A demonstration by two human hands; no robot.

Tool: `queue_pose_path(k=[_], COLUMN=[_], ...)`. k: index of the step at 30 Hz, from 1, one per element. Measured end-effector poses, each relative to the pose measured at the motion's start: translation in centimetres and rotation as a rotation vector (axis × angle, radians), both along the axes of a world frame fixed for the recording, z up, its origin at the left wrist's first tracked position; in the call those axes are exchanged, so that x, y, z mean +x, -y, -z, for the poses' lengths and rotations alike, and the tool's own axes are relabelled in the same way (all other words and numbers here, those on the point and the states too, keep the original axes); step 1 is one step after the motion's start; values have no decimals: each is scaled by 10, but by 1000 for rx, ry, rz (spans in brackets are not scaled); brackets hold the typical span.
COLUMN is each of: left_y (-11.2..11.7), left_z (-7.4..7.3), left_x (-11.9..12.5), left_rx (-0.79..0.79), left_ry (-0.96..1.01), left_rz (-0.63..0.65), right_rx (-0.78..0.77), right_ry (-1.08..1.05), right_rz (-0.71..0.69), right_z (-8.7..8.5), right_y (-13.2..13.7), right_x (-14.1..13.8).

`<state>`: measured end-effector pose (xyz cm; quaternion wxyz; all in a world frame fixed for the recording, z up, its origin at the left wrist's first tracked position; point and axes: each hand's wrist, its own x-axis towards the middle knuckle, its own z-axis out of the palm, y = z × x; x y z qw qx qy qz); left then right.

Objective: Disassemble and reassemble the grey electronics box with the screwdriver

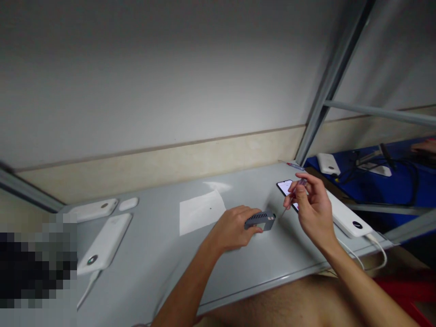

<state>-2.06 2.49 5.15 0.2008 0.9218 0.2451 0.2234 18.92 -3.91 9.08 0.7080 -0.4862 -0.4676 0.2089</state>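
Grey metal tabletop (pixel 155 272), contents listed left to right.

1. White power bank (pixel 104 240), lying flat, white cable leading off the near edge.
2. Second white power bank (pixel 93 210), flat, just behind item 1.
3. Small white oval case (pixel 128 204), just beside item 2.
4. Sheet of white paper (pixel 200 212), flat, a small dark speck near its centre.
5. Left hand (pixel 231 229), fingers curled and closed over the end of a grey ribbed box (pixel 260 221), which sits at the table surface. The box appears rigid, light and compact; its ribs likely offer a secure grip along the long sides.
6. Right hand (pixel 313 204), raised, thumb and fingers pinching a slim screwdriver (pixel 301 183) with a thin metal shaft, its tip pointing down. The slender shaft seems stiff but easily knocked aside; the handle is the place to hold it.
7. Smartphone (pixel 285 188), lying flat beneath the right hand, partly hidden by it. The glass is probably slippery and fragile; its edges suit handling best.
8. Red-and-clear tester screwdriver (pixel 294 165), at the table's far edge.
9. White power bank (pixel 347 213), flat, two white cables (pixel 378 253) trailing over the near edge.
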Motion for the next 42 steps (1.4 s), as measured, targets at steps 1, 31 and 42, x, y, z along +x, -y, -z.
queue_pose_path(k=[1, 31, 42], left_y=[1, -4, 0], left_z=[-1, -7, -13], left_x=[1, -6, -5], left_rx=[36, -270, 54], left_ry=[10, -1, 88], left_rz=[7, -68, -15], right_rx=[10, 35, 11], right_ry=[7, 111, 87], right_rz=[-6, 16, -30], right_z=[0, 8, 9], right_y=[0, -8, -6], right_x=[0, -6, -6])
